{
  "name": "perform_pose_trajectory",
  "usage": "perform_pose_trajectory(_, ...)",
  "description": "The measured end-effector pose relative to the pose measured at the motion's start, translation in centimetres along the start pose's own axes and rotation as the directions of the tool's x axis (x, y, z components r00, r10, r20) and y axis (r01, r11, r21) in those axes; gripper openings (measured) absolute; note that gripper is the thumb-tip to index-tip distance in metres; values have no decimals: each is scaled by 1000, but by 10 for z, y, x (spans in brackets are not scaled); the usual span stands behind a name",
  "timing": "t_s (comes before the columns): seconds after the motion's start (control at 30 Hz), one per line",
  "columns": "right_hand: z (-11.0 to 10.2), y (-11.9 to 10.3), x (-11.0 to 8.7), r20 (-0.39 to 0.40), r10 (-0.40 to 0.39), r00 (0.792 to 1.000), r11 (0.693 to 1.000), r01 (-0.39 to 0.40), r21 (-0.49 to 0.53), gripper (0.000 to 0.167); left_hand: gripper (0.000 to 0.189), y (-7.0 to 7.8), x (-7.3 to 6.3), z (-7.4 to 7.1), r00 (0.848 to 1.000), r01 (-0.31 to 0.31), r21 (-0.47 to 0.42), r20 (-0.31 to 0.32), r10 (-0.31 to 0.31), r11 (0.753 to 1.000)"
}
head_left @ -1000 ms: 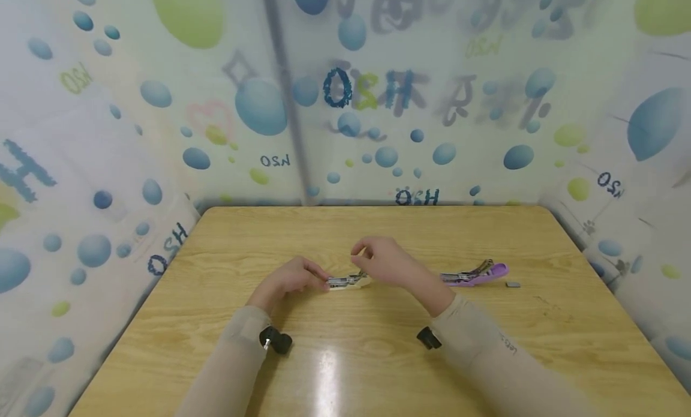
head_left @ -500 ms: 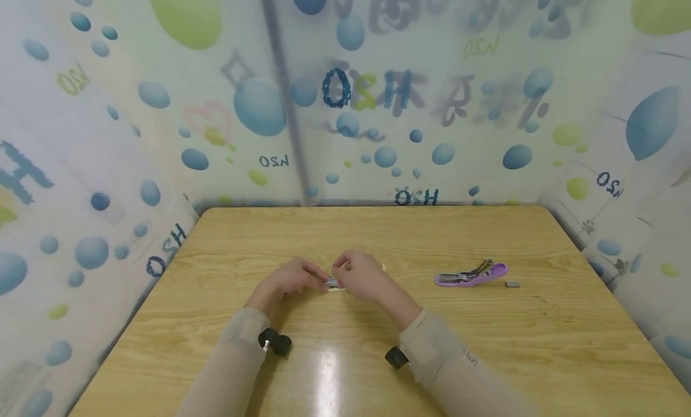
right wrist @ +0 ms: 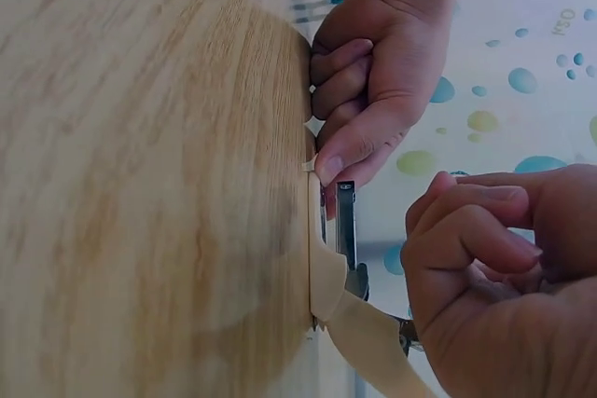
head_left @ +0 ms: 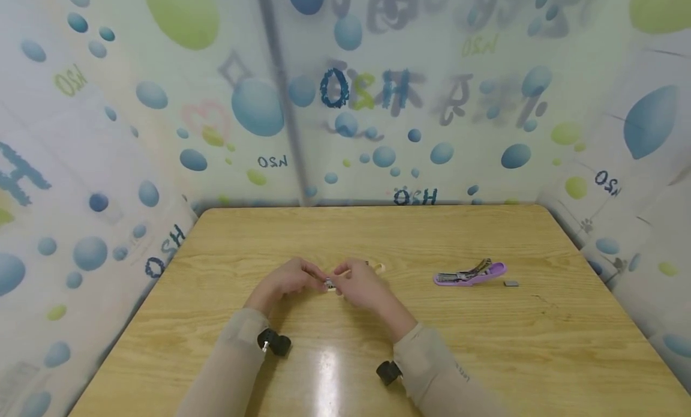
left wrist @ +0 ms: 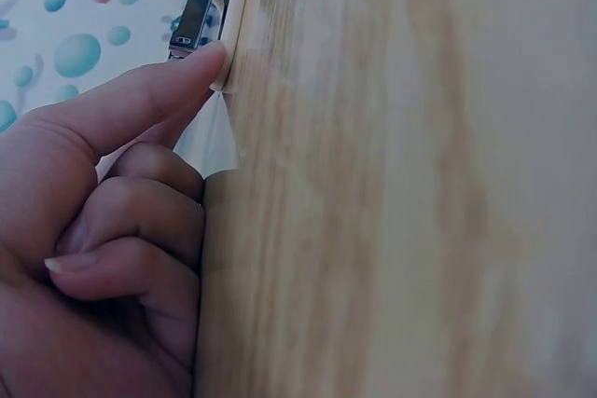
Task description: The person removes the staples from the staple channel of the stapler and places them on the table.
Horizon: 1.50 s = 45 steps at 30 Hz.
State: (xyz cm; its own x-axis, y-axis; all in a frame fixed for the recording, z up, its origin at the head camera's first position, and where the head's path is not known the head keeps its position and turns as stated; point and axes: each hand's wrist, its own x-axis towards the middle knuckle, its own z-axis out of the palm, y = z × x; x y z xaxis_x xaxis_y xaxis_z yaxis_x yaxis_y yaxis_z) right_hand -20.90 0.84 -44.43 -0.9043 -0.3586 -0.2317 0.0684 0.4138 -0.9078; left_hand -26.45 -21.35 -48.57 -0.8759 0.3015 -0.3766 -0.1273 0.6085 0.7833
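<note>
A cream stapler point(right wrist: 326, 279) lies on the table with its top arm swung back and its metal magazine exposed. In the head view, the hands cover most of it, leaving its cream top end point(head_left: 381, 268) visible behind the right hand. My left hand point(head_left: 291, 277) pinches the front end of its base between thumb and forefinger, the other fingers curled against the tabletop. Just above the magazine is my right hand point(head_left: 360, 282), its fingers bent and fingertips close together. Whether something small sits between those fingertips is hidden.
To the right lies a purple stapler point(head_left: 469, 277), also unfolded with its metal parts showing. Beside it is a small grey strip of staples point(head_left: 511, 283). The wooden table point(head_left: 345, 231) meets a bubble-patterned wall covering point(head_left: 345, 183) at the back.
My right hand has moved left and slightly down along the cream stapler toward its front end, close to the left hand. The left hand keeps its pinch in place.
</note>
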Motion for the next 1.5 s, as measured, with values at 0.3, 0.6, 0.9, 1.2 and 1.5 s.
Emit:
perform_pose_trajectory(0.3,5,9,-3,-20,-1,1000,1000,1,-2,38,26,0,-2,0,1000,11,-3,-10,-11,1000)
perform_pose_trajectory(0.6,9,17,-3,20,3,1000,1000,-3,26,39,24,0,-1,1,1000,17,2,-24,-17,1000)
perform_pose_trajectory(0.9,15,20,-1,17,46,999,997,-47,57,47,24,2,-2,0,1000,6,-9,-27,-6,1000)
perform_pose_trajectory(1.2,17,17,-3,26,56,998,993,-58,100,48,24,3,-4,0,1000,10,-15,-25,-11,1000)
perform_pose_trajectory(1.5,22,16,4,-63,-15,998,998,12,-54,35,28,0,-4,0,1000,2,-4,-15,-2,1000)
